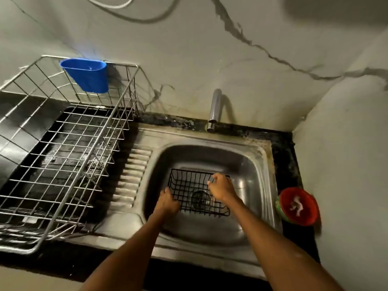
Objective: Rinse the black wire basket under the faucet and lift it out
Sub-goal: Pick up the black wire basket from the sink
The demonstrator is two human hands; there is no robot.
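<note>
Both hands held the black wire basket [194, 191] inside the sink [255, 164]. The left hand [168, 203] gripped its near-left corner, fingers curled over the rim; the right hand [221, 187] clasped the far-right rim, fingers hooked over the top wire. Between the two hands, seen through the basket's mesh, lay the drain [200, 199]. The basket sat low in the basin; whether it touched the bottom could not be told. Beyond the right hand, at the sink's back edge, stood the faucet [214, 110], with no water visible from its spout. Right of the right hand, on the dark counter beside the basin, sat a red bowl [299, 205] holding something pale. Left of the left hand, past the ribbed drainboard, stood a metal dish rack [63, 156] with a blue cup [87, 74] hung on its far rim.
</note>
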